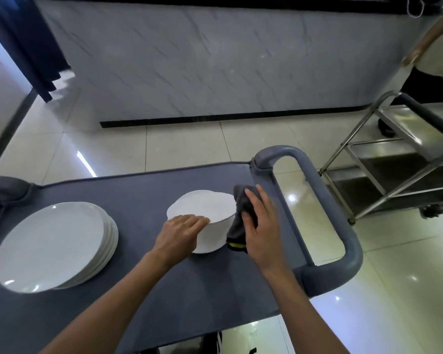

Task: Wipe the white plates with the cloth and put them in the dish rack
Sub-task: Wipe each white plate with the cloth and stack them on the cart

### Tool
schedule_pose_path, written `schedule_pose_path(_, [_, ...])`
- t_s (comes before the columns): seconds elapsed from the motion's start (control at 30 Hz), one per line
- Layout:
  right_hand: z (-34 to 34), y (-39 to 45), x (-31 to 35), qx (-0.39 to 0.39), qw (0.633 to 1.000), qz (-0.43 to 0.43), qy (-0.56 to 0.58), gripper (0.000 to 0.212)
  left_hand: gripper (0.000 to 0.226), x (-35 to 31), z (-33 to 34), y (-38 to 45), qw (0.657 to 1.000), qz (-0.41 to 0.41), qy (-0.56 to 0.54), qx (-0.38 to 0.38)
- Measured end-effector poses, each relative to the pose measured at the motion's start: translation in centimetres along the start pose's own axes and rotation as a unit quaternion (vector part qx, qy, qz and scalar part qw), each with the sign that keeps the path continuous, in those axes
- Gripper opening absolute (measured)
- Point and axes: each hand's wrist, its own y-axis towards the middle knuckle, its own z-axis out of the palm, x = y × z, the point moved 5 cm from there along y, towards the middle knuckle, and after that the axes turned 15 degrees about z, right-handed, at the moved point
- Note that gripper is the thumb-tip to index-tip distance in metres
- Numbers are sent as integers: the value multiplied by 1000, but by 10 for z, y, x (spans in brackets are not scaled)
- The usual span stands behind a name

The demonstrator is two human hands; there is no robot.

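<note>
Both forearms reach up from the near edge onto the grey cart top [143,264], which I take as my landmark. Left hand [182,232] lies over the near-left rim of the small plate stack [205,221] at the cart's middle-right; fingers extended and pressing flat on the top plate, curled round nothing as far as I can see. My read: it steadies the stack, or readies the top plate for lifting. Right hand [260,226] sits just right of that stack, toward the cart's handle [325,205], fingers bunched round the dark cloth [241,221]; a yellow edge shows at the cloth's low end. Cloth touches the stack's right side, so I judge wiping is starting at the rim or the side. Larger plate stack [54,245] rests on the cart's left half, well apart from both hands; whether wiped or waiting I cannot tell. No dish rack in view anywhere near the cart. Steel trolley [394,159] stands beyond the cart's right end, another person [430,54] behind it. Motion blur on both hands; finger detail soft.
</note>
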Motion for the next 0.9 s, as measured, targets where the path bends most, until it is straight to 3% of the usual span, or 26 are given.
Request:
schedule_pose_path(0.1, [4, -4, 1, 6, 1000, 1, -4, 47, 42, -6, 11, -11, 999, 21, -5, 34])
schedule_pose_path(0.27, [17, -10, -4, 35, 999, 10, -16, 46, 40, -8, 30, -36, 995, -14, -44, 85])
schedule_pose_path(0.57, [41, -15, -11, 68, 997, 8, -34, 48, 20, -6, 40, -47, 997, -8, -47, 66])
schedule_pose_path(0.9, [53, -16, -26, 66, 996, 10, -57, 47, 27, -2, 55, -64, 993, -17, -57, 106])
